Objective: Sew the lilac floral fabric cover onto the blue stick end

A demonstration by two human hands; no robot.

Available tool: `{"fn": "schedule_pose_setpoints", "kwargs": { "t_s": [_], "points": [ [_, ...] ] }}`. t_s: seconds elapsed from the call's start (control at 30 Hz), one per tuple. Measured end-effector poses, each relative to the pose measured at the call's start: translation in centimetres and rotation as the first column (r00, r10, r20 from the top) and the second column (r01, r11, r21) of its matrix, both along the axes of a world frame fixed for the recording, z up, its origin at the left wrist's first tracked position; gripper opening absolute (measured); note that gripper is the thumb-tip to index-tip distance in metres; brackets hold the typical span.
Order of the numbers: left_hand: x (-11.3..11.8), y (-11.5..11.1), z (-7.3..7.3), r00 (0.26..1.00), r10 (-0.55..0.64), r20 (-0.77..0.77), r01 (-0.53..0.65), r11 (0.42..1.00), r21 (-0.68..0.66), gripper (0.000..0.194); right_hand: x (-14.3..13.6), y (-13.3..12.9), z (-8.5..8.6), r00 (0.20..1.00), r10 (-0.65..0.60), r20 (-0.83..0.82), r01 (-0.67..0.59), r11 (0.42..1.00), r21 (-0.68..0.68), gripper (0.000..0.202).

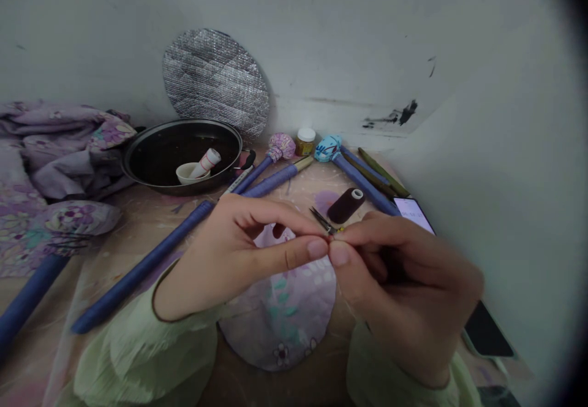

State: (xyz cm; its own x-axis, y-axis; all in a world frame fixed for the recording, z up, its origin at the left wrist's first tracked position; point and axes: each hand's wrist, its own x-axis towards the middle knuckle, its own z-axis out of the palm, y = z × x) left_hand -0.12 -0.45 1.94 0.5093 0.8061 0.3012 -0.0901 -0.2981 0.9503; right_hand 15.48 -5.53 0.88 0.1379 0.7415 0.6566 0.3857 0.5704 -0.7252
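Note:
My left hand (243, 244) and my right hand (404, 272) meet fingertip to fingertip, each with thumb and forefinger pinched. Whatever lies between those tips is too small to make out. Under them a round piece of lilac flowered cloth (285, 327) is spread on the table, partly hidden by my left hand. Just beyond the fingertips are small dark thread snips (320, 218), their handle end covered by my fingers. A spool of dark maroon thread (345, 205) lies on its side behind the snips.
Purple-wrapped sticks, one with a blue cloth-covered head (328, 148), lie across the table (184, 220). At the back left stands a black pan (142, 171) holding a white cup. Beside it are heaped flowered cloth (55, 143), a silver quilted disc (215, 76) and a small jar (305, 142). Phones (489, 330) lie right.

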Motion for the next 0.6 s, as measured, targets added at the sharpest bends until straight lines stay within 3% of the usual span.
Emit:
{"fn": "schedule_pose_setpoints", "kwargs": {
  "t_s": [0.6],
  "points": [
    [0.01, -0.05, 0.03, 1.0, -0.003, -0.007, 0.003, 1.0, 0.003, 0.011, 0.03, -0.15, 0.03, 1.0, -0.02, -0.009, 0.02, 1.0, 0.006, 0.017]
  ]
}}
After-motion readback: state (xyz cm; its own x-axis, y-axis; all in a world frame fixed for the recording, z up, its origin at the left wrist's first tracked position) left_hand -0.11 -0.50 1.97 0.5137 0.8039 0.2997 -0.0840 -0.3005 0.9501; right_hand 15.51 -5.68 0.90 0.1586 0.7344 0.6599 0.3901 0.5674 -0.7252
